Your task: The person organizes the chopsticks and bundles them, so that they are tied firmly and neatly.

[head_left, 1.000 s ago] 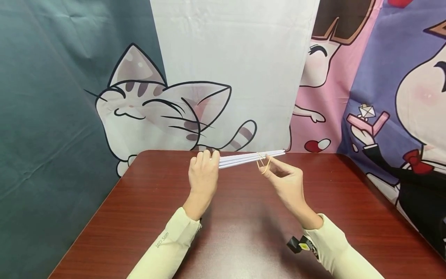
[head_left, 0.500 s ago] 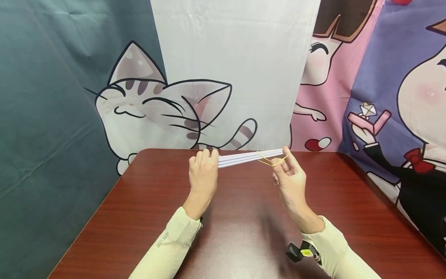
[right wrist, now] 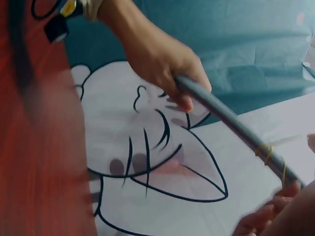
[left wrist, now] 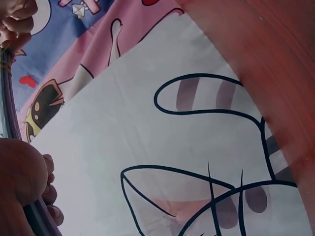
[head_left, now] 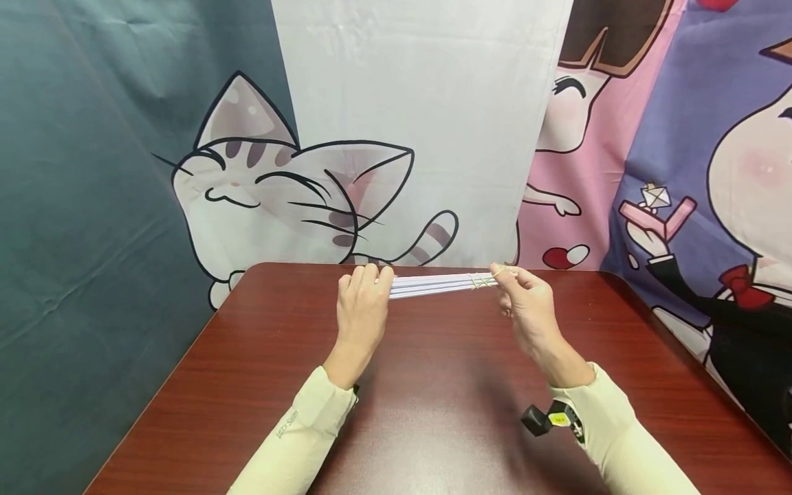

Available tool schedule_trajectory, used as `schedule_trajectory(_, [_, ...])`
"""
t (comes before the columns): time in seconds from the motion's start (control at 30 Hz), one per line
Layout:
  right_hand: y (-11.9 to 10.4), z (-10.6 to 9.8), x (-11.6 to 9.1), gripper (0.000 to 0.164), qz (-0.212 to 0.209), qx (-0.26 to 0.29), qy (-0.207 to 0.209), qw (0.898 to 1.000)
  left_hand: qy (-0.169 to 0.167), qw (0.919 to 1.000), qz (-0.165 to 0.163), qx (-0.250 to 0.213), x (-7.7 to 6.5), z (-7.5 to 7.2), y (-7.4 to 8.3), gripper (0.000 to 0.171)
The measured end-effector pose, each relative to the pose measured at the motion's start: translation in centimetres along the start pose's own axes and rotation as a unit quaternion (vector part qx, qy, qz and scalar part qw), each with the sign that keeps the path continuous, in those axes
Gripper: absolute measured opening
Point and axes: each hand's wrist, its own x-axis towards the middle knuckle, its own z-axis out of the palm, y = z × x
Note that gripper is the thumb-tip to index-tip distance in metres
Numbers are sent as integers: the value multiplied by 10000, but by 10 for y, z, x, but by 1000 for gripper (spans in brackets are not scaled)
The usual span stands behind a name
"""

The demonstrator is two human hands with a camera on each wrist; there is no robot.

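The left sleeve (head_left: 293, 440) and right sleeve (head_left: 628, 440) extend over the near part of the table (head_left: 421, 405). A black device (head_left: 535, 420) with a yellow label is mounted at the right wrist, above the table. The left hand (head_left: 361, 306), raised over the table, grips one end of a bundle (head_left: 430, 284) of slender pale rods, fingers curled round it. The bundle is held clear of the table, nearly level. The right hand (head_left: 533, 306), also above the table, pinches a yellow band (right wrist: 266, 154) looped around the bundle near its right end; whether it also grips the rods cannot be determined. Behind the table hangs a printed backdrop (head_left: 408, 82) with a cartoon cat (head_left: 260, 206).
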Motion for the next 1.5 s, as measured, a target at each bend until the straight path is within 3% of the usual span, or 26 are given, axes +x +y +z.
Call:
schedule_trajectory(0.07, [-3, -3, 6, 16, 252, -342, -393, 9983, 87, 9999, 87, -28, 1, 0, 0, 16])
schedule_trajectory(0.17, [-8, -9, 17, 24, 628, -860, -1142, 9877, 132, 9998, 173, -41, 3, -1, 2, 19])
schedule_trajectory(0.33, [-16, -19, 31, 29, 982, -1043, -2595, 9551, 82, 9997, 211, 92, 4, -4, 6, 20])
schedule_trajectory(0.43, [-21, -26, 34, 30, 969, -1092, -3030, 9418, 58, 9996, 198, 178, 5, -5, 7, 18])
schedule_trajectory(0.47, [-22, -29, 35, 29, 810, -1184, -3020, 9425, 49, 9996, 193, 212, 5, -5, 6, 17])
schedule_trajectory(0.57, [-28, -37, 35, 19, -193, -2017, -2758, 9396, 53, 9994, 186, 287, 6, -7, 5, 15])
schedule_trajectory(0.63, [-33, -41, 34, 15, -997, -2724, -2558, 9222, 87, 9992, 205, 340, 7, -7, 4, 14])
schedule_trajectory(0.7, [-37, -43, 34, 16, -1621, -3261, -2500, 8971, 148, 9988, 231, 397, 8, -7, 3, 16])
schedule_trajectory(0.83, [-38, -37, 33, 19, -2079, -3555, -2811, 8669, 286, 9978, 287, 520, 8, -7, 5, 21])
schedule_trajectory(1.0, [-29, -20, 28, 23, -2847, -3975, -2590, 8329, 373, 9963, 230, 741, 10, -7, 13, 28])
schedule_trajectory(1.1, [-25, -10, 26, 21, -3033, -4131, -2516, 8210, 384, 9963, 152, 752, 11, -6, 17, 28])
schedule_trajectory(1.23, [-29, -14, 26, 28, -2705, -4095, -2552, 8331, 319, 9969, 120, 715, 11, -6, 18, 26])
schedule_trajectory(1.33, [-35, -22, 26, 31, -2666, -4222, -2536, 8285, 327, 9972, 63, 674, 10, -6, 17, 27])
schedule_trajectory(1.4, [-36, -21, 25, 28, -2850, -4481, -2602, 8064, 366, 9973, 48, 639, 10, -7, 17, 28])
schedule_trajectory(1.5, [-34, -10, 20, 29, -3280, -4913, -2561, 7651, 454, 9971, 32, 609, 11, -9, 20, 30])
